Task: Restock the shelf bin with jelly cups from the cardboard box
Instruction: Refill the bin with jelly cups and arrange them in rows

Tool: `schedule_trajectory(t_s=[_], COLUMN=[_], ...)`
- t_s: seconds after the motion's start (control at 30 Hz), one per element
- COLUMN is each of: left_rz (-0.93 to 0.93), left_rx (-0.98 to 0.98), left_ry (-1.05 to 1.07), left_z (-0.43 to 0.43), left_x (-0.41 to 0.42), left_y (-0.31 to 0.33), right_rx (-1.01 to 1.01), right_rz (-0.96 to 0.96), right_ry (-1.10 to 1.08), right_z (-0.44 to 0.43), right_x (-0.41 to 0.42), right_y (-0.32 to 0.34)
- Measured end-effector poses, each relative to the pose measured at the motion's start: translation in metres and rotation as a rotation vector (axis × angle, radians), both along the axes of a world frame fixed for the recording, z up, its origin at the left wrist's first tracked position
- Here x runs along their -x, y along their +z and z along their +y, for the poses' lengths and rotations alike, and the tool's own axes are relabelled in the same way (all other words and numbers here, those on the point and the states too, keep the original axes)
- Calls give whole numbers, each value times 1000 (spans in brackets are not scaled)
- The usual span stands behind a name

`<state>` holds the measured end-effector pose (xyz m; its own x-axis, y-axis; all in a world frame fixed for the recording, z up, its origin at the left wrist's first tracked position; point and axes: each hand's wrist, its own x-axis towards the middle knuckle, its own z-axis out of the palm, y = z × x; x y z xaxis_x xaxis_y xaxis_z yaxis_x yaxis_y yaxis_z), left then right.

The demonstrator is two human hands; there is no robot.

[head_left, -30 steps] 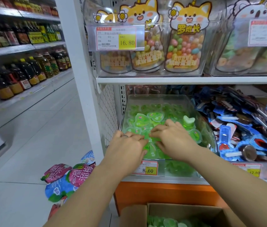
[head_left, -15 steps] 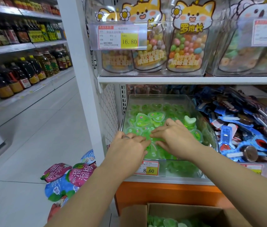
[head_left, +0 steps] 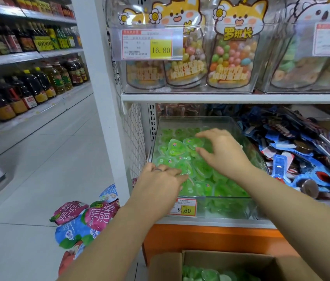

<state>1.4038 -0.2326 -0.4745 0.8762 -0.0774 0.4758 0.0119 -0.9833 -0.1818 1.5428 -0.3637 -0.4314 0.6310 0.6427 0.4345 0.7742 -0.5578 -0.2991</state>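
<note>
Head view, looking down at a shop shelf; clear shelf bin [head_left: 231, 207] sits on the lower shelf, filled with green jelly cups [head_left: 175, 148] heaped in a loose pile, foil lids mostly facing up; red-and-yellow price tag [head_left: 184, 207] reading 8.60 is fixed to the bin's front wall.

Left hand [head_left: 160, 183] lies palm down at the bin's front-left corner, fingers stretched out flat and together, tips resting on the cups there; a ring [head_left: 158, 169] shows on one finger.

Right hand [head_left: 222, 153] is over the middle of the pile, fingers arched and spread, thumb well apart from forefinger, a heart-shaped cup lying between them; nothing is lifted; whether the fingertips touch that cup cannot be told.

Cardboard box [head_left: 231, 260] stands open at the bottom edge, below the orange shelf base, more green cups [head_left: 210, 274] visible inside.

Blue packets [head_left: 301, 155] fill the neighbouring bin to the right; candy pouches [head_left: 233, 51] with cartoon faces stand on the shelf above, tagged 16.80; snack bags [head_left: 85, 220] lie on the floor at the left; oil bottles [head_left: 34, 86] line the shelves across the aisle.
</note>
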Motion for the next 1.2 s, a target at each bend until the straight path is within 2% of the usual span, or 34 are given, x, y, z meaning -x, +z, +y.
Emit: schedule_trajectory(t_s=[0.1,0.23,0.37,0.53,0.77,0.9,1.1,1.2], left_rz=[1,13,31,71,215,212,257,262], left_rx=[5,16,27,67,98,153,156,160], left_ry=[3,-2,1,-14,44,18,41,38], left_z=[-1,-1,0,1,-7,-8,-7,-6], left_x=[-1,0,0,-1,2,1,-3,-2], left_y=[1,2,1,3,15,16,17,19], right_rx=[131,184,155,-73,123,175,121,25], right_rz=[85,162,217,118,193,229,201,239], right_ry=[-116,-89,-72,-95,-78,-57,-124,-100], right_z=[14,28,32,24,15,22,28,27], right_x=[-10,-22,-25,-27,-31,-29,-26,-25], right_y=[-1,-7,-13,-4,-7,-5,-9,-12])
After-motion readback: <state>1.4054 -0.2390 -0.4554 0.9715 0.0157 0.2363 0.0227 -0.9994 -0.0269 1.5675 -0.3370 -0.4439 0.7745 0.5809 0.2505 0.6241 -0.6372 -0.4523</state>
